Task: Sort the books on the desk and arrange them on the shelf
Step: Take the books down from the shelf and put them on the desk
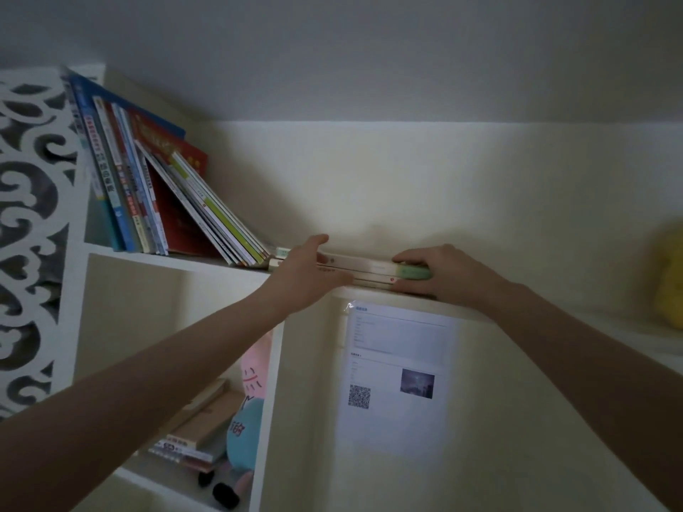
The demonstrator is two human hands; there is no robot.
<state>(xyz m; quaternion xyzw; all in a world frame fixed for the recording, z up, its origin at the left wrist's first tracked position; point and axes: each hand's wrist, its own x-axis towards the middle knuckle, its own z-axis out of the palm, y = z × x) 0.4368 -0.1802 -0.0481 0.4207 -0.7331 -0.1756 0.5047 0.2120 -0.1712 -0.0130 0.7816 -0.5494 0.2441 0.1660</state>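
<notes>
On the top shelf (177,259), you already have a row of books (148,186) leaning leftward; just beside them lies a flat stack (364,269), its ends gripped by your left hand (306,275) and right hand (434,277), not yet stood upright.

White shelf (177,257), blue book (111,160), red book (177,216), yellow plush (670,286), white scrollwork panel (26,216)

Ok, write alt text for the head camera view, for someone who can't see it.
A person's left hand and right hand grip the two ends of a flat stack of books lying on a white shelf. Left of it, a row of books leans leftward; below hangs a printed sheet with a QR code.
</notes>
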